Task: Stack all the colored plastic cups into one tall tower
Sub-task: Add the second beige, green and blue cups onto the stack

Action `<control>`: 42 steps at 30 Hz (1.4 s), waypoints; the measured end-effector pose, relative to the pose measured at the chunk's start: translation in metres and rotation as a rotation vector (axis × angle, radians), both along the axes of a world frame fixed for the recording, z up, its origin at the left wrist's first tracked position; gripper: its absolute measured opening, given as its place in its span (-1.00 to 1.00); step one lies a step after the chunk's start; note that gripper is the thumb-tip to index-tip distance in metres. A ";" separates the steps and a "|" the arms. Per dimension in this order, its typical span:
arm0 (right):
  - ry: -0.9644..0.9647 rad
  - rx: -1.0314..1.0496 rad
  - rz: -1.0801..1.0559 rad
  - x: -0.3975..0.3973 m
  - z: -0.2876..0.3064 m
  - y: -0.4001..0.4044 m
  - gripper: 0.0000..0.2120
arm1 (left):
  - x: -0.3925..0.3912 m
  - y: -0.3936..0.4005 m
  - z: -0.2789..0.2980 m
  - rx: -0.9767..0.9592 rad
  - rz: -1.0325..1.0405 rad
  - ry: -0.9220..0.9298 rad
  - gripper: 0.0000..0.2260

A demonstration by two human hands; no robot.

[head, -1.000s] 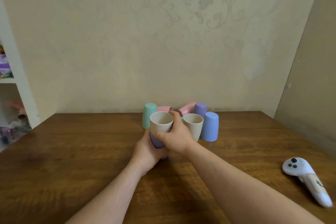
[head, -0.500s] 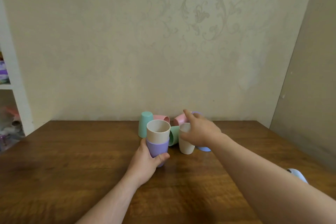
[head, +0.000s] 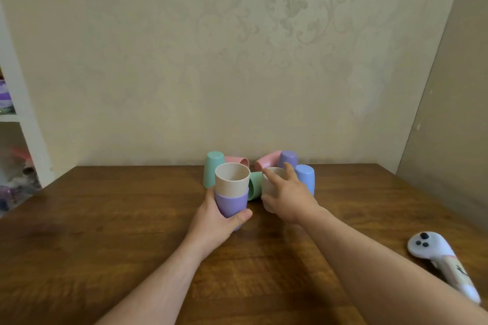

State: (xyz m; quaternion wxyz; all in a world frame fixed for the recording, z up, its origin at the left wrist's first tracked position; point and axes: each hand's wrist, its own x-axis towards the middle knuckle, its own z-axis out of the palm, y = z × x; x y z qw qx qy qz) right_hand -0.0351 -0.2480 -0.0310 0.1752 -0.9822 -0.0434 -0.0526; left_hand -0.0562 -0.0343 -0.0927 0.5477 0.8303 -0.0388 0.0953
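A beige plastic cup sits upright, nested in an upright purple plastic cup. Right of this pair stands a second beige cup; behind it lie mint and pink cups, with teal, lilac and blue cups upturned.

No text, number or brand can be read anywhere. The white controller, near right, carries a dark mark, too small to read.

Two cups nested, my hand on another

My left hand wraps the purple cup, a beige cup nested upright inside it. My right hand closes around a second beige cup on the wooden table, beside a tipped green cup and an upside-down blue cup.
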 end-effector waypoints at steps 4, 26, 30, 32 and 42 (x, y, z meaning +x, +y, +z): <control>-0.136 0.211 -0.050 0.003 -0.001 0.002 -0.28 | -0.001 0.001 0.003 -0.088 0.000 -0.038 -0.04; -0.129 1.060 0.165 -0.016 0.086 0.058 -0.48 | -0.003 0.001 0.011 -0.052 -0.065 -0.002 -0.06; -0.095 0.952 0.172 -0.013 0.058 0.066 -0.47 | -0.003 0.002 0.008 -0.069 -0.057 -0.023 -0.11; -0.065 0.924 0.179 -0.012 0.044 0.065 -0.42 | -0.003 0.002 0.007 -0.068 -0.045 -0.036 -0.14; 0.110 0.860 0.331 -0.012 0.046 0.025 -0.58 | -0.003 0.003 0.004 0.003 -0.041 -0.052 -0.10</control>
